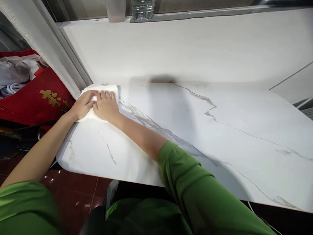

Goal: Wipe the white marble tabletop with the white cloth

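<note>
A white cloth (92, 116) lies spread at the far left corner of a white marble-patterned table (234, 111). My left hand (82, 105) rests on the cloth's left part, its fingers lying flat and pointing to the right, with the thumb apart. Beside it, my right hand (106, 106) presses palm down on the cloth, fingers stretched out toward the far edge. The two hands touch or nearly touch near the thumbs. Both cover much of the cloth, so its folds under them are hidden.
Behind the table stands a white wall panel (186, 49). On its ledge are a translucent cup (116, 11) and a clear water bottle (143, 9). A red bag (39, 94) with white items inside sits left of a pale post (46, 42). Dark red floor tiles (70, 189) show below.
</note>
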`<action>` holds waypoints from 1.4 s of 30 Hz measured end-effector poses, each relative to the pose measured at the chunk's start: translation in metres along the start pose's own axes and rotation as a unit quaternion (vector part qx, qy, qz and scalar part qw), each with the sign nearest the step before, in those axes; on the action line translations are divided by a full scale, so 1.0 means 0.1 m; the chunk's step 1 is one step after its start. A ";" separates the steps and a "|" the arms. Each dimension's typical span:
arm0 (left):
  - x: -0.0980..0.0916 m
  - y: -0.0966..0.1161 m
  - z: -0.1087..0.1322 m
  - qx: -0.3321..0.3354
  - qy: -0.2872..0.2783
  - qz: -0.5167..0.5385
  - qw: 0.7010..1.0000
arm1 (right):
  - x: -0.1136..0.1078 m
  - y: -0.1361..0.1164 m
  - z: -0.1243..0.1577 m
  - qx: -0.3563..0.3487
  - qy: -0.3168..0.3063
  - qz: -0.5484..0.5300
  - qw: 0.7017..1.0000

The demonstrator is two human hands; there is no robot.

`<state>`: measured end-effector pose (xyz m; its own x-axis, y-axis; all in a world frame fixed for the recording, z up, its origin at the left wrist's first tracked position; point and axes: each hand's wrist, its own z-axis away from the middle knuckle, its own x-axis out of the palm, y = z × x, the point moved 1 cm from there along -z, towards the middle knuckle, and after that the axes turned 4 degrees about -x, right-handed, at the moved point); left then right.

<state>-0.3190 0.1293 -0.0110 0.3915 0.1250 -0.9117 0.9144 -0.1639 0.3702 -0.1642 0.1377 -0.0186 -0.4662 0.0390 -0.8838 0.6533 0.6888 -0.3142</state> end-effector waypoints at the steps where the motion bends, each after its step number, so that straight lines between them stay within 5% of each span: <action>1: 0.01 -0.04 -0.11 -0.004 0.004 0.000 1.000 | 0.02 0.05 -0.10 0.002 0.002 -0.001 1.000; 12: 0.11 -0.22 -0.80 -0.028 0.003 0.017 0.999 | 0.26 0.50 -0.70 0.014 0.036 0.009 0.999; 22: 0.12 -0.24 -0.72 -0.009 -0.007 -0.001 1.000 | 0.23 0.45 -0.59 0.017 0.039 0.019 0.999; 29: 0.07 -0.08 -0.17 0.025 -0.012 -0.012 1.000 | 0.08 0.18 -0.14 -0.009 0.014 0.005 1.000; 42: -0.12 0.50 1.56 0.009 -0.034 -0.035 0.999 | -0.35 -0.75 1.18 -0.072 -0.094 0.003 0.993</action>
<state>-0.2945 -0.0328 -0.0097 0.3187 0.0705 -0.9452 0.9368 -0.1754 0.3028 -0.1266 -0.0004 -0.0052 -0.3338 -0.0841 -0.9389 0.5574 0.7856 -0.2685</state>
